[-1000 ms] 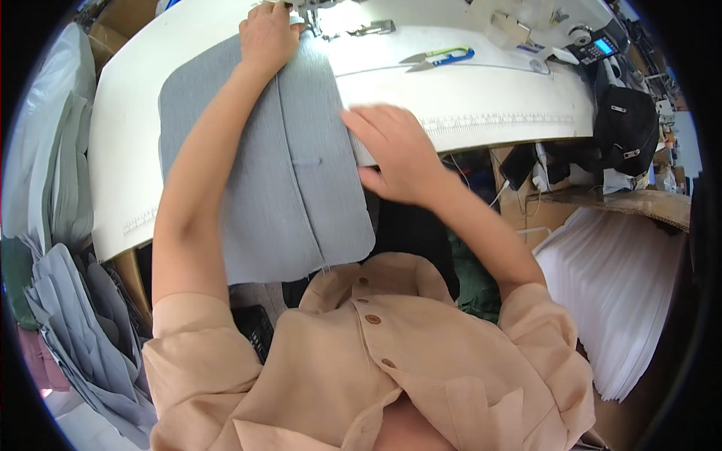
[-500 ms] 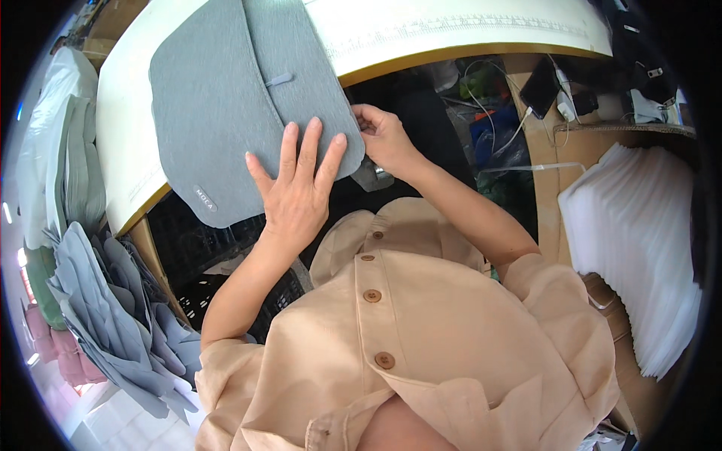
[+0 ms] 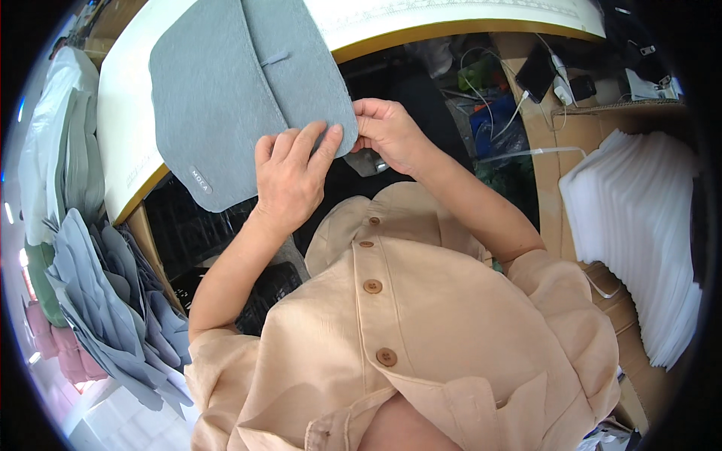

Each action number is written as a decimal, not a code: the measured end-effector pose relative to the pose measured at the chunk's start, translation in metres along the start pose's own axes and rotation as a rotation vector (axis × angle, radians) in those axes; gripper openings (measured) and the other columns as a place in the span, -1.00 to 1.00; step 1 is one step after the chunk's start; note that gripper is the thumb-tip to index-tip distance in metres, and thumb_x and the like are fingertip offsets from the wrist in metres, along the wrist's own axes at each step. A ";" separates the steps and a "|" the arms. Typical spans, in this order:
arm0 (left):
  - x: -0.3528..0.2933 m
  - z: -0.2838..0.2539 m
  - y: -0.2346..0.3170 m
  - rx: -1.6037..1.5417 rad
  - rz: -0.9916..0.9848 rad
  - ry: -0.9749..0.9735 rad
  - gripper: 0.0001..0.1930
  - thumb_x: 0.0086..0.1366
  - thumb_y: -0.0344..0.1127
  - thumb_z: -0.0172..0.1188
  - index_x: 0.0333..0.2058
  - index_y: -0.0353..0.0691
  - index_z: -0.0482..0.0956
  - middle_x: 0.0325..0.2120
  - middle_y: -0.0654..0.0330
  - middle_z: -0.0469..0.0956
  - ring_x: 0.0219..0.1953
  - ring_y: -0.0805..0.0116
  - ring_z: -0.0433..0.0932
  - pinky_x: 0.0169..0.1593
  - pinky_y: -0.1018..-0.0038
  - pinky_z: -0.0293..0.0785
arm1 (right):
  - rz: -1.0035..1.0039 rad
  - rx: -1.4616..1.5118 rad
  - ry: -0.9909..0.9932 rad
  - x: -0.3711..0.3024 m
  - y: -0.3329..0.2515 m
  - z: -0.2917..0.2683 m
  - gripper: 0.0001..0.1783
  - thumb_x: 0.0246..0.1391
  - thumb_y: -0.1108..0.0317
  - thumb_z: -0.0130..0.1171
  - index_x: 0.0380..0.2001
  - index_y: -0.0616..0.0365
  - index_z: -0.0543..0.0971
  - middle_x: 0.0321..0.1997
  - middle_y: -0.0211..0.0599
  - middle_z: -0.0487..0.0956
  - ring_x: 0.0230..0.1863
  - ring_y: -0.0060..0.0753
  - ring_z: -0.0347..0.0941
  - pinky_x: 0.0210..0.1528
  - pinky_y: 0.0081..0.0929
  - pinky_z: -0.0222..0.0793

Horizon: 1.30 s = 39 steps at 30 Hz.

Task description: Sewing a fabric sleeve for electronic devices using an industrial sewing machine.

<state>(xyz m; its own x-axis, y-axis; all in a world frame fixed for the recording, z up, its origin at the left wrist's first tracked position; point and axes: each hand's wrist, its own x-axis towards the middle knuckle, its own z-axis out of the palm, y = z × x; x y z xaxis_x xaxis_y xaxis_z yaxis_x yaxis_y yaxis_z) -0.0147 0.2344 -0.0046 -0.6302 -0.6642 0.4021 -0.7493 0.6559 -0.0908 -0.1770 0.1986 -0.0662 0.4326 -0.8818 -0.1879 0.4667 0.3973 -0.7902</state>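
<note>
A grey-blue fabric sleeve (image 3: 214, 98) with rounded corners lies on the white table and hangs over its front edge. It has a flap seam, a small loop tab (image 3: 275, 58) and an oval label patch (image 3: 201, 183). My left hand (image 3: 289, 177) has its bent fingers on top of the sleeve's lower right part, gripping near the edge; its thumb is hidden. Beside it, my right hand (image 3: 391, 137) pinches the sleeve's right edge close to the corner. What lies under the edge between its fingers cannot be seen.
The white table (image 3: 128, 113) carries a printed ruler scale along its far right. Stacked grey fabric pieces (image 3: 98, 293) stand on the left. At right are a pile of white foam sheets (image 3: 632, 233), cardboard, and a phone (image 3: 535, 74) with charging cables. A black crate (image 3: 282, 289) sits below the table.
My left fingers, spread flat before, have drawn together and bent near the sleeve's corner. My right hand stays at the edge, slightly shifted. The view has tipped a little.
</note>
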 end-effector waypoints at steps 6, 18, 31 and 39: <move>0.000 -0.001 0.001 0.028 -0.002 -0.017 -0.60 -0.13 -0.39 0.10 -0.19 -0.13 0.47 -0.26 0.27 0.41 -0.32 0.39 0.37 -0.23 0.41 0.15 | 0.143 0.143 -0.101 -0.004 -0.024 0.001 -0.83 0.01 0.38 0.02 -0.36 0.27 0.48 -0.43 -0.32 0.50 -0.45 -0.55 0.42 -0.39 -0.63 0.38; 0.007 -0.004 0.006 -0.001 -0.090 0.203 -0.73 -0.12 -0.47 0.09 -0.34 -0.15 0.56 -0.49 0.36 0.45 -0.43 0.46 0.39 -0.25 0.43 0.16 | 0.333 -0.006 -0.124 0.003 -0.047 0.009 -0.89 -0.05 0.41 0.04 -0.49 0.24 0.42 -0.53 -0.29 0.46 -0.54 -0.47 0.42 -0.46 -0.54 0.42; 0.013 -0.022 0.002 -0.058 -0.061 0.227 -0.68 -0.17 -0.47 0.09 -0.31 -0.18 0.52 -0.53 0.38 0.41 -0.51 0.47 0.33 -0.20 0.33 0.15 | 0.297 -0.698 -0.054 0.105 -0.135 0.038 -0.63 -0.19 0.55 0.03 -0.20 0.35 0.35 -0.50 -0.15 0.45 -0.59 -0.44 0.43 -0.62 -0.59 0.39; 0.011 -0.018 -0.002 -0.094 -0.057 0.185 -0.67 -0.19 -0.44 0.08 -0.32 -0.21 0.52 -0.54 0.35 0.37 -0.51 0.47 0.32 -0.21 0.29 0.19 | 0.191 -0.881 -0.029 0.107 -0.141 0.044 -0.19 -0.19 0.61 0.04 0.16 0.28 -0.06 -0.57 -0.15 0.45 -0.71 -0.53 0.39 -0.76 -0.67 0.32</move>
<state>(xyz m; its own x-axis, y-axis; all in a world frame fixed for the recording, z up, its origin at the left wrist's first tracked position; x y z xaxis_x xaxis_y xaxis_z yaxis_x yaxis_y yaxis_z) -0.0160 0.2324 0.0167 -0.5326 -0.6295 0.5658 -0.7550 0.6554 0.0185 -0.1624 0.0594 0.0506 0.4672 -0.8092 -0.3562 -0.3704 0.1867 -0.9099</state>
